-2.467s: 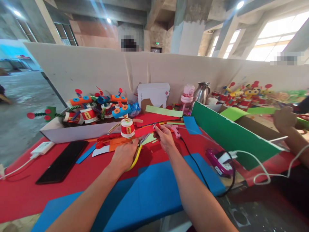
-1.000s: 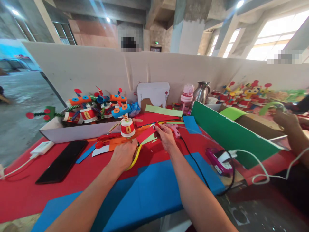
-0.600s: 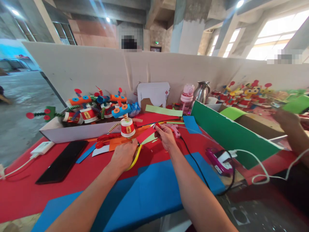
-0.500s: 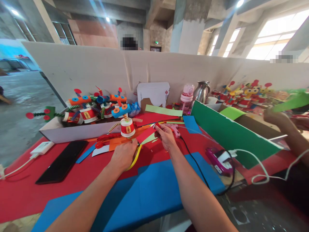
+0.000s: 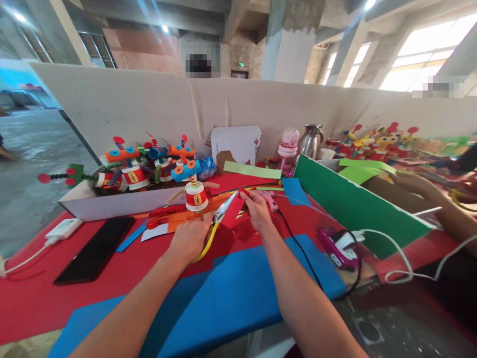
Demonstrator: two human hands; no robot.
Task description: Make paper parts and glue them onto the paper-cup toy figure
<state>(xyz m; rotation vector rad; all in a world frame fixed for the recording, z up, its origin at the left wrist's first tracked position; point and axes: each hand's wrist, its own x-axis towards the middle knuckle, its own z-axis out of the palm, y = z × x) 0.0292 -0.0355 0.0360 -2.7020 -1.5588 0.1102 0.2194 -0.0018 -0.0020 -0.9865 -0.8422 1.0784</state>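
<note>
Gripping the yellow-handled scissors [image 5: 214, 226] just left of the frame's centre, the left hand [image 5: 190, 238] is closed around the handles while the blades stand apart, angled up and to the right. The upper blade's tip reaches the red paper piece [image 5: 234, 211] — a small scrap that the right hand [image 5: 259, 215] pinches at its top corner between thumb and fingers, held tilted just above the surface [image 5: 33, 298]. The scissors and the scrap meet between the two hands, over the red covering and just beyond a large blue sheet [image 5: 231, 293] that lies across the lower middle of the frame.

Just above the left hand stands a small cup figure with a red band [image 5: 196, 195], and behind it, at centre left, a white box [image 5: 112, 205] is heaped with similar figures with coiled arms. A black phone [image 5: 93, 248] lies flat at lower left, beside a white charger [image 5: 63, 228] with its cable. Right of the right hand a pink glue gun [image 5: 269, 200] rests on the covering, its black cord trailing toward the lower right; a purple device [image 5: 339, 248] sits further right against a leaning green board [image 5: 350, 204]. At the far right edge another person's hand [image 5: 413, 183] rests near green sheets — well apart from the scissors.
</note>
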